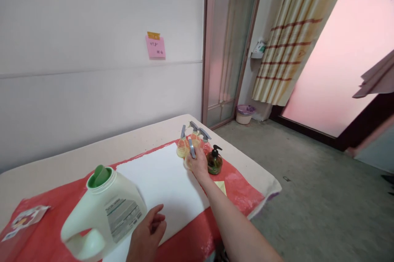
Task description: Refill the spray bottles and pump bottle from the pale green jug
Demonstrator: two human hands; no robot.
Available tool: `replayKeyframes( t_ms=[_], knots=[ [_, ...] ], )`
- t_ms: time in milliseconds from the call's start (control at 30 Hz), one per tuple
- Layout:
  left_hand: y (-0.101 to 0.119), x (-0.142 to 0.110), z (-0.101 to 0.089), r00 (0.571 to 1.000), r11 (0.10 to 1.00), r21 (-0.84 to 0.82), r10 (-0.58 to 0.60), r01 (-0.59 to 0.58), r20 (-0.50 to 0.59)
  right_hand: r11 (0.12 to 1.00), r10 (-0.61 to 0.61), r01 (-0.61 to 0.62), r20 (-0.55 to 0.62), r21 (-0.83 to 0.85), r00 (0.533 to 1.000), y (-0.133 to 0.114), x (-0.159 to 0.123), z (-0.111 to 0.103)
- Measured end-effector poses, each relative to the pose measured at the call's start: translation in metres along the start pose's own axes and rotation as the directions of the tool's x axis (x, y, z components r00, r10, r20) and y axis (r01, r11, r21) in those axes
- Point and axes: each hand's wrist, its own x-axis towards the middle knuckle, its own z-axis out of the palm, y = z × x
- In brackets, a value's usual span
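Observation:
My right hand point(199, 164) reaches to the far end of the table and closes round a small spray bottle with a grey trigger point(191, 150). Three similar small spray bottles point(195, 135) stand just behind it. A dark green pump bottle point(214, 160) stands right beside the hand. My left hand point(148, 232) rests near the table's front edge with fingers loosely curled, holding nothing. It is next to a large pale green detergent jug point(103, 217) with its green cap open, which stands on the white sheet point(163, 180).
The white sheet lies on a red cloth point(240, 192) over a beige table point(92, 151). A small printed packet point(26, 217) lies at the left, a yellow note point(221, 187) near my right forearm. Open floor, a waste bin point(244, 114) and curtains are to the right.

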Motion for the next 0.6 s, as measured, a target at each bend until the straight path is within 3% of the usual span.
replayKeyframes(
  t_ms=[100,167,267,367,467,600],
  knots=[
    [0.005,-0.004,0.003,0.999,1.000,-0.017,0.020,-0.021,-0.035,0.995,-0.062,0.061,0.010,0.074,0.998,-0.031,-0.007,-0.013],
    [0.011,-0.009,0.010,0.989,0.997,0.006,0.075,-0.074,-0.130,0.986,-0.112,0.106,0.043,0.131,0.993,-0.056,-0.022,-0.022],
    [0.021,-0.019,0.025,0.924,0.973,0.113,0.229,-0.203,-0.307,0.960,-0.163,0.127,0.129,0.251,0.978,-0.091,-0.052,-0.031],
    [0.027,-0.028,0.039,0.873,0.945,0.202,0.318,-0.259,-0.370,0.876,-0.164,0.024,0.251,0.481,0.954,-0.117,-0.078,-0.036],
    [0.029,-0.034,0.042,0.853,0.954,0.220,0.284,-0.204,-0.438,0.799,-0.172,-0.077,0.349,0.596,0.921,-0.135,-0.091,-0.041],
    [0.031,-0.036,0.036,0.838,0.966,0.208,0.239,-0.153,-0.491,0.766,-0.225,-0.111,0.426,0.633,0.876,-0.144,-0.089,-0.046]
  ],
)
